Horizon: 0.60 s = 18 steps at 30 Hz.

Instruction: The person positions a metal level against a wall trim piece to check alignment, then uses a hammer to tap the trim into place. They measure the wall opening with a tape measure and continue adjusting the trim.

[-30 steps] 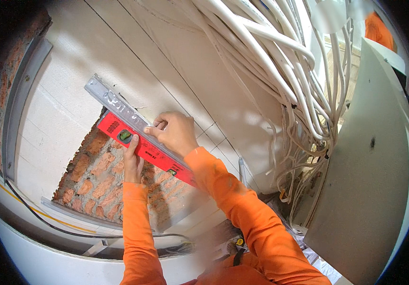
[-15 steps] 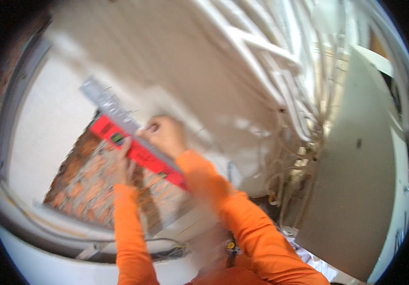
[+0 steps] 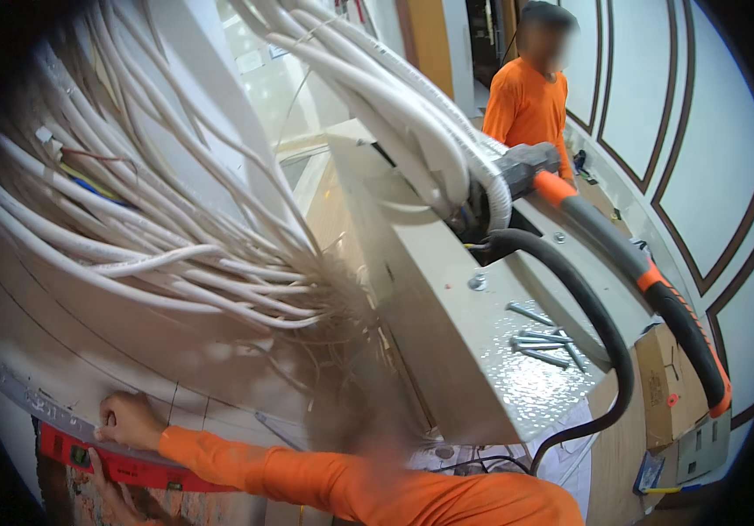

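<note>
the view is swinging right toward silver metal bolts (image 3: pixel 542 336), while the left hand (image 3: pixel 110 495) is steadying a red rectangular spirit level (image 3: pixel 138 471) by the orange-brick opening (image 3: pixel 188 507) and the right hand (image 3: pixel 130 423) is pinching the long grey metal bar (image 3: pixel 48 406) above, apparently keeping both together.

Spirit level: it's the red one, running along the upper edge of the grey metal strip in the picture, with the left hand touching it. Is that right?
Not quite: the head view shows the red spirit level running along the lower edge of the grey metal strip, not the upper. The left hand is touching it, as you say.
</note>
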Available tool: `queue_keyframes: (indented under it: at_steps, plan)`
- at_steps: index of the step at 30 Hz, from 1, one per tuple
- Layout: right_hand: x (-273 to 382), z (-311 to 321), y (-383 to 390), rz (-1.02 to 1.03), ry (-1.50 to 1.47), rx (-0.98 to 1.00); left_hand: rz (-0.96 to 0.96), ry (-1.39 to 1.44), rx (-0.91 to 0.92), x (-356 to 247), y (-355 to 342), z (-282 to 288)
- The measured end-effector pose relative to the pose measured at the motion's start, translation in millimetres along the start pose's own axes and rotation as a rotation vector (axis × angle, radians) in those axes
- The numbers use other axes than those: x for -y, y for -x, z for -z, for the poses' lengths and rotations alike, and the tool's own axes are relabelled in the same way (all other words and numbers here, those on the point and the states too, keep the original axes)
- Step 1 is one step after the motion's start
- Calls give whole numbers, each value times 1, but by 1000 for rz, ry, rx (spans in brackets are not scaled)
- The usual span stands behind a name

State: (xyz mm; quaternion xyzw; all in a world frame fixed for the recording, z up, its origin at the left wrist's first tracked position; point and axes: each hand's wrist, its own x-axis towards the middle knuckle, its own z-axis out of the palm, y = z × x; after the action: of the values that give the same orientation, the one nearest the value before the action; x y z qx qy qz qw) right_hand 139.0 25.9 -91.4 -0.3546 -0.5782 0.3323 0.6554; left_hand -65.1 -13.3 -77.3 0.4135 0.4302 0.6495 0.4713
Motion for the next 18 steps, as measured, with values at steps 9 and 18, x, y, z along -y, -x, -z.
queue_keyframes:
  at_steps: [9,18]
  plan:
    - [-1,-3,-2,-30,-25,44,-32,-42,16,11,-4,-22]
    - [8,2,0,-58,-34,35,-37,-26,52,30,-5,-58]
